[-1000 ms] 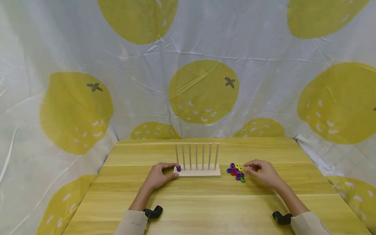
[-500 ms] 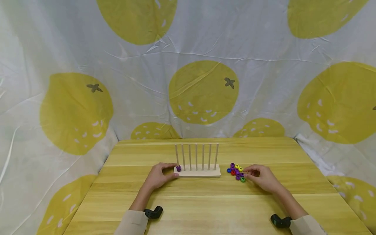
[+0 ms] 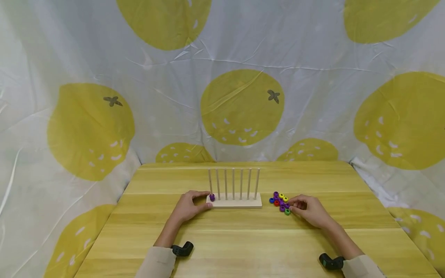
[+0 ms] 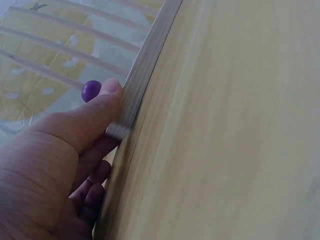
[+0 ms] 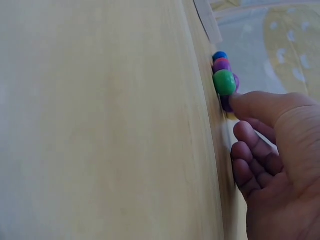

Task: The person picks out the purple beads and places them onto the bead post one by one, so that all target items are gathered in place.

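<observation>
A wooden peg rack (image 3: 236,203) with a row of upright pegs stands mid-table, one purple bead (image 3: 212,197) low on its leftmost peg. My left hand (image 3: 187,206) grips the rack's left end, thumb at the front and index finger toward the back. In the left wrist view the thumb (image 4: 100,107) lies against the base beside the purple bead. Right of the rack lies a cluster of loose beads. My right hand (image 3: 311,210) pinches a dark purple bead (image 5: 226,104) at the cluster's right side; its far side is hidden by the fingers.
Blue (image 3: 272,200), red (image 3: 276,203), yellow (image 3: 281,195), green (image 3: 287,212) and several purple beads lie close together on the wooden table (image 3: 236,239). A lemon-print cloth (image 3: 167,116) hangs behind and at both sides.
My right hand has moved slightly left and down to the purple bead, and its thumb and index finger have come together there. The left hand keeps its hold on the rack.
</observation>
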`<state>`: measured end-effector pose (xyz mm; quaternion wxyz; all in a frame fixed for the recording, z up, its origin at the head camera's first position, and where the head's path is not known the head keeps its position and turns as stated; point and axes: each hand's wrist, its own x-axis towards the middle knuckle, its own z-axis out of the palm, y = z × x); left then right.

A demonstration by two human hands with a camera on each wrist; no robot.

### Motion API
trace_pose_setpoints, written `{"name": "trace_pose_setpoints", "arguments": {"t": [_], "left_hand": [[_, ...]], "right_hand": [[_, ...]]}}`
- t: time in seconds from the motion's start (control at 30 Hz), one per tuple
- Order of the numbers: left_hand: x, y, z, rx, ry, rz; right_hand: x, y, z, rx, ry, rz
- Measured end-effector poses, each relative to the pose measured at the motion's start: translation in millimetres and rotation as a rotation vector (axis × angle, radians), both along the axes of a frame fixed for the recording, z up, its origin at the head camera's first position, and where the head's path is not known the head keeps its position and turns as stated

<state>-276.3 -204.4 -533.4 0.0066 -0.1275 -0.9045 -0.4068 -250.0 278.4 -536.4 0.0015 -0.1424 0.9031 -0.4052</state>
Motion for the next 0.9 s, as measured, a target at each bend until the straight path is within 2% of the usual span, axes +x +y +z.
{"name": "trace_pose_setpoints", "arguments": {"t": [0.67, 0.9], "left_hand": [[2.0, 0.1, -1.8, -0.016, -0.016, -0.007], [0.9, 0.7, 0.6, -0.004, -0.015, -0.017]], "right_hand": [[0.7, -4.4, -2.1, -0.010, -0.037, -0.012], [0.4, -5.3, -2.0, -0.006, -0.002, -0.024]]}}
